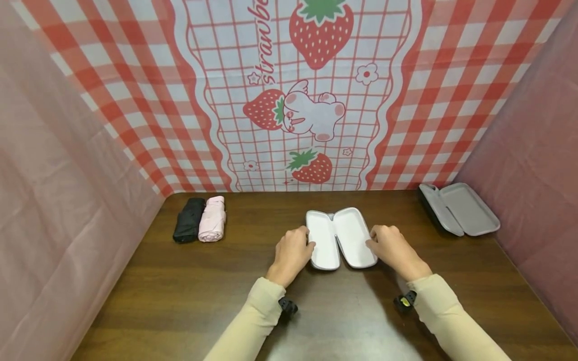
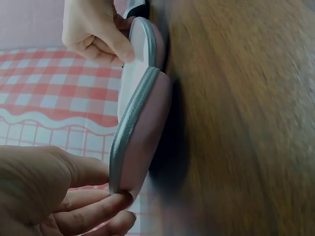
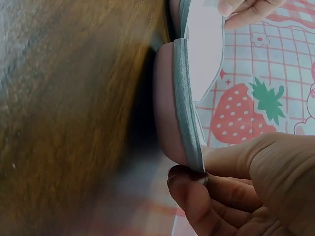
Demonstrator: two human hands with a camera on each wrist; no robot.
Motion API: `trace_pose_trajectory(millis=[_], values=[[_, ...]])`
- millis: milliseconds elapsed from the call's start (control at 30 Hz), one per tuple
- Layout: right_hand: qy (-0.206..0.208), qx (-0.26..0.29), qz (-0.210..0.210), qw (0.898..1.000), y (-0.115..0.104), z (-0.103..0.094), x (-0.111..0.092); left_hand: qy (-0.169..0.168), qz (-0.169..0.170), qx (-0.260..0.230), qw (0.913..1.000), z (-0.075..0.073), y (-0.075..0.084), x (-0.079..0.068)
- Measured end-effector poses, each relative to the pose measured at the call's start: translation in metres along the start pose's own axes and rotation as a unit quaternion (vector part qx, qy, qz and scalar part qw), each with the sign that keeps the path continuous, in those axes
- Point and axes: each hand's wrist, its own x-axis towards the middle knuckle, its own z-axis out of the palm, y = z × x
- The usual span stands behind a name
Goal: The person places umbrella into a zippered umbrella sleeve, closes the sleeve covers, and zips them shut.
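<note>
From my head feed, the unfolded case [image 1: 345,235] lies directly between the two hands, its halves joined toward the far end and splaying apart toward me, so each half's long axis runs roughly away from the body. Neither hand is nearer: the left hand [image 1: 290,253] pinches the left half's outer edge, the right hand [image 1: 399,250] the right half's, with the gap midway. From up here the undersides are hidden, and so are most of the fingertips. Switching to the left wrist, I get the pinkish shell [image 2: 150,128] edge-on, thumb against the rim and fingers curled beneath; a dark and pale shape [image 2: 138,9] at the top border I can't identify. The dark band under the shell (shadow, I'd judge) leaves me unable to tell whether the case rests fully on the tabletop [image 2: 246,123]. On the right wrist feed, thumb and fingers pinch a corner of the grey rim [image 3: 183,103], while the left hand is cut off at the top, only its fingers showing, and the join is out of sight.
</note>
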Motion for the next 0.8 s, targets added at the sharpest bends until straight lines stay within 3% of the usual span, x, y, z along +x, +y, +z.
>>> trace_pose_trajectory(millis=[800], values=[[0.009,0.013,-0.024,1.000,-0.008,0.019,-0.001,-0.033,-0.031,-0.042,0.9981,-0.004,-0.031,-0.005]])
